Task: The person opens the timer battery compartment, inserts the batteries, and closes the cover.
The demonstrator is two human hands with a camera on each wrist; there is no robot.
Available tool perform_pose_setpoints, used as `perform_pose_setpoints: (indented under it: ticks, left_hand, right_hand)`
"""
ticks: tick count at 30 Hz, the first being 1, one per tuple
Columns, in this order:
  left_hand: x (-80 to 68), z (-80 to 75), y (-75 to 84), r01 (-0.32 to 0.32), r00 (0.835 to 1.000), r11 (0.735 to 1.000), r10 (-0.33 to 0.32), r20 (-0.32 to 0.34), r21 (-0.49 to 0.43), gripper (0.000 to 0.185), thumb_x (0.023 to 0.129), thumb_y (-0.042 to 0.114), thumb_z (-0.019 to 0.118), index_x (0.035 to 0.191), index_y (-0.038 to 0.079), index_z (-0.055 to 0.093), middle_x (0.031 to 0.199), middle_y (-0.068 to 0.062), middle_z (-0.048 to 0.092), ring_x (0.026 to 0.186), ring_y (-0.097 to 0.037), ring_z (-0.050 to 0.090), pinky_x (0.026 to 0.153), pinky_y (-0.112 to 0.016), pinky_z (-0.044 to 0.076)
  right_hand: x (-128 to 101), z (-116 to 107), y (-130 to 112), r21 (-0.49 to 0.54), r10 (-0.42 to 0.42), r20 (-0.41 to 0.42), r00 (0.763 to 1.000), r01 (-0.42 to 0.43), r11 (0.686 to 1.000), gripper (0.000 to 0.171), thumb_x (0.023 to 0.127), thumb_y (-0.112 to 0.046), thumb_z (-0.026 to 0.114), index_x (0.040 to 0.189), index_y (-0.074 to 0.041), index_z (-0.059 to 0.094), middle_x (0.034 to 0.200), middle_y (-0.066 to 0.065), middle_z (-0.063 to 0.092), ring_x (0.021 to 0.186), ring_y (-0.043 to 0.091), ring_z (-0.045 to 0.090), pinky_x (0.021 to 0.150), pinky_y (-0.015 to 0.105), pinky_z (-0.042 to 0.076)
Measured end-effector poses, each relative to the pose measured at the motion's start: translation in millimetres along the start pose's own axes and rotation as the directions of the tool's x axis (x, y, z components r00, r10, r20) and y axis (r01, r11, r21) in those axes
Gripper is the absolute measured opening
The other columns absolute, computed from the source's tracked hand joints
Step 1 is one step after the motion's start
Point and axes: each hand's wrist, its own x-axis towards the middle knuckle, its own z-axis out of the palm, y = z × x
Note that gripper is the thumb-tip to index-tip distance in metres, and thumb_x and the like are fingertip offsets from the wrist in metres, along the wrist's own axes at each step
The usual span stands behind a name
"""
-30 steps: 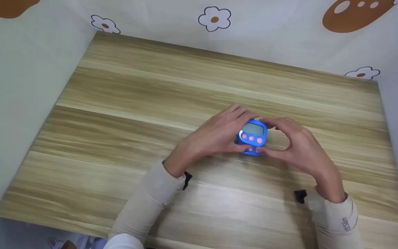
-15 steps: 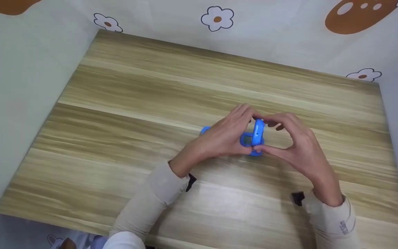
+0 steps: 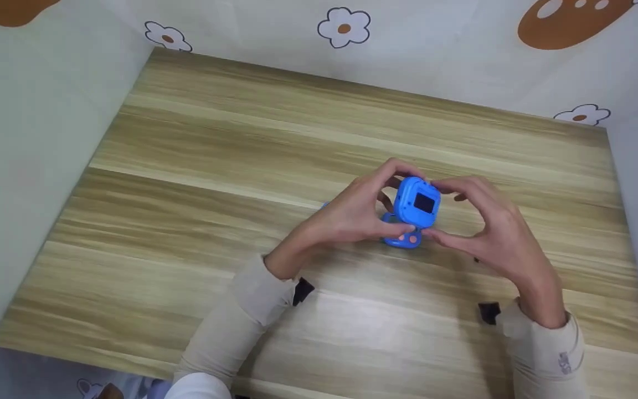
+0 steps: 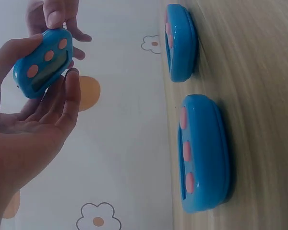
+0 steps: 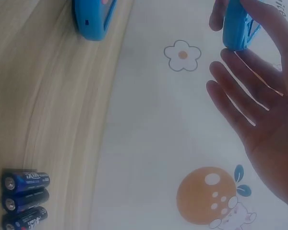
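Both hands hold a blue digital timer (image 3: 412, 213) above the table, its back with a dark rectangle (image 3: 424, 203) turned to the head camera. My left hand (image 3: 352, 208) pinches it between thumb below and fingers above. From the other side, the right hand (image 3: 493, 233) pinches its edge with thumb and index finger; its other fingers extend in the right wrist view. Pink buttons and a grey screen show on the held timer (image 4: 44, 62) in the left wrist view. A second blue timer (image 3: 402, 241) lies underneath, partly covered.
A third timer (image 4: 181, 43) stands on the wood-grain table (image 3: 214, 166), mostly behind the left hand in the head view. Three dark blue batteries (image 5: 26, 199) lie side by side in the right wrist view. Patterned walls (image 3: 435, 50) border the table.
Its screen side faced up at first; the held timer has been turned over through its edge, so its back now shows. Both hands have shifted slightly up and right with it.
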Motion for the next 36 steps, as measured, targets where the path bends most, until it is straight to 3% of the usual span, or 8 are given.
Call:
perform_pose_setpoints:
  ticks: [6,11,16,21,25,29,36]
  left_hand:
    - [-0.3,3.0,-1.8,0.023,0.999,0.997,-0.020,-0.039,0.079,0.070,0.077,0.020,0.082,0.135,0.016,0.042,0.130,0.002,0.056,0.110,-0.009,0.054,0.081,-0.029,0.055]
    - [-1.2,3.7,-1.8,0.024,0.998,0.995,-0.019,-0.053,0.102,0.070,0.076,0.021,0.082,0.134,0.016,0.045,0.129,0.002,0.057,0.109,-0.009,0.054,0.081,-0.031,0.056]
    - [-3.1,2.8,1.2,0.031,0.999,0.993,-0.032,0.006,0.113,0.077,0.078,0.025,0.081,0.142,0.016,0.040,0.136,0.000,0.051,0.115,-0.012,0.052,0.083,-0.027,0.055]
    - [-5.3,-0.9,4.2,0.054,0.997,0.996,-0.057,0.047,0.075,0.077,0.082,0.016,0.077,0.147,0.013,0.036,0.139,-0.005,0.045,0.116,-0.013,0.050,0.087,-0.025,0.054]
    - [-5.9,-1.7,7.1,0.103,0.995,0.990,-0.101,-0.023,0.097,0.081,0.078,0.024,0.081,0.147,0.018,0.039,0.131,-0.003,0.047,0.114,-0.011,0.049,0.092,-0.026,0.050]
    - [-5.0,4.4,9.3,0.139,0.987,0.967,-0.117,-0.114,0.215,0.088,0.068,0.048,0.084,0.141,0.021,0.044,0.126,0.001,0.052,0.112,-0.010,0.050,0.096,-0.026,0.045]
    - [-4.1,16.4,13.3,0.232,0.963,0.913,-0.166,-0.213,0.336,0.098,0.051,0.067,0.082,0.124,0.017,0.040,0.111,0.001,0.057,0.095,-0.012,0.057,0.079,-0.025,0.050]
  right_hand:
    - [-1.2,0.0,0.1,-0.028,0.005,0.005,1.000,-0.005,1.000,0.075,0.063,-0.018,0.091,0.131,-0.019,0.059,0.124,-0.005,0.062,0.110,0.017,0.058,0.092,0.009,0.042]
    - [-0.6,-0.4,-0.4,-0.038,0.002,0.015,1.000,-0.001,0.999,0.076,0.064,-0.020,0.091,0.132,-0.020,0.058,0.125,-0.005,0.061,0.111,0.014,0.057,0.092,0.008,0.043]
    - [-0.1,-2.9,1.7,-0.007,0.014,0.023,1.000,-0.013,1.000,0.071,0.068,-0.023,0.088,0.132,-0.022,0.058,0.127,-0.006,0.061,0.110,0.014,0.057,0.092,0.010,0.044]
    - [-1.4,-4.5,5.3,0.031,0.043,0.008,0.999,-0.044,0.999,0.068,0.069,-0.015,0.087,0.131,-0.021,0.058,0.124,-0.005,0.065,0.108,0.012,0.061,0.091,0.015,0.047]
    - [-2.5,-2.5,4.8,0.034,0.061,-0.027,0.998,-0.060,0.998,0.057,0.074,-0.011,0.083,0.127,-0.018,0.061,0.112,-0.003,0.071,0.099,0.010,0.064,0.089,0.013,0.046]
    - [-2.5,1.0,1.1,0.046,0.050,-0.019,0.999,-0.049,0.998,0.047,0.081,-0.010,0.076,0.125,-0.019,0.063,0.107,-0.005,0.072,0.094,0.010,0.066,0.089,0.014,0.048]
    - [-3.0,6.8,-3.7,0.106,0.036,0.095,0.995,-0.046,0.993,0.079,0.071,-0.019,0.086,0.141,-0.020,0.049,0.124,-0.003,0.064,0.104,0.009,0.060,0.092,0.013,0.046]
